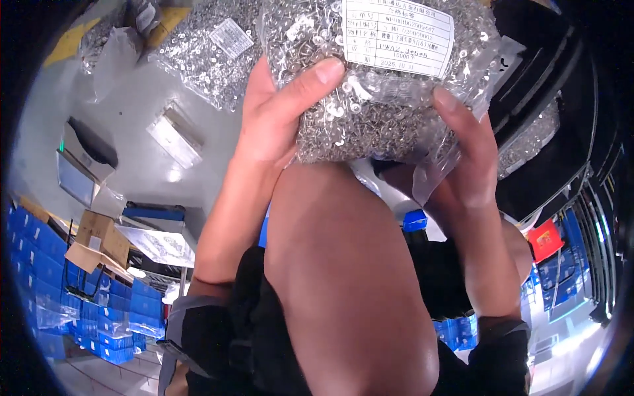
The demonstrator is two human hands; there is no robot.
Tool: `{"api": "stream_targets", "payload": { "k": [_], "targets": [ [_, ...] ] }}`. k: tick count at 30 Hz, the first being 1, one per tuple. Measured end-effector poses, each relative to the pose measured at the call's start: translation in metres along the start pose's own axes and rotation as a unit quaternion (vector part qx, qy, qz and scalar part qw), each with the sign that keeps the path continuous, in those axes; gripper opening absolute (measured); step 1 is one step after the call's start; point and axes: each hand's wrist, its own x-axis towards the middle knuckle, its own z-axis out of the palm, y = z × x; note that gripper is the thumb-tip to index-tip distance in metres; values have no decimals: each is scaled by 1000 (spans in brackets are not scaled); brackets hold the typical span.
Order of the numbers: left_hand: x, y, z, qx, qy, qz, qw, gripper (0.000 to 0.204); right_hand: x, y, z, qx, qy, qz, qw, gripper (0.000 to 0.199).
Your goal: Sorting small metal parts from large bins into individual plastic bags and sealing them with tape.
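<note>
A clear plastic bag of small metal screws (370,129) is held up in front of me, above my bent bare knee. My left hand (274,115) grips its left side, the thumb pressed on the front. On the right side my right hand (469,148) is closed round the bag, thumb also on the front. A white printed label (399,59) faces me on the upper part of the bag. The fingers behind the bag are mostly hidden, and loose plastic hangs down beside my right hand.
More bags of small metal parts (198,69) lie on the grey floor at upper left. Nearby are a whitish block-shaped object (174,137), a cardboard box (99,243) and stacked blue bins (99,323). Black racking (551,175) stands at right, with another bag (531,142) and a red box (545,239).
</note>
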Motion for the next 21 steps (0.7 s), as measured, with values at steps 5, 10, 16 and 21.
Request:
{"api": "stream_targets", "payload": {
  "k": [5, 10, 16, 21],
  "targets": [
    [0, -2, -2, 20, -1, 13, 1000, 51, 0, 1, 2, -93, -2, -3, 996, 60],
    [-3, 0, -1, 16, 7, 3, 1000, 51, 1, 2, 1, -100, -6, 1, 995, 60],
    [-3, 4, 0, 17, -10, 20, 1000, 52, -3, 0, 3, -122, -4, 0, 992, 64],
    [-3, 2, -4, 12, 6, 17, 1000, 52, -1, 4, 1, -82, 1, -17, 996, 55]
  ]
}}
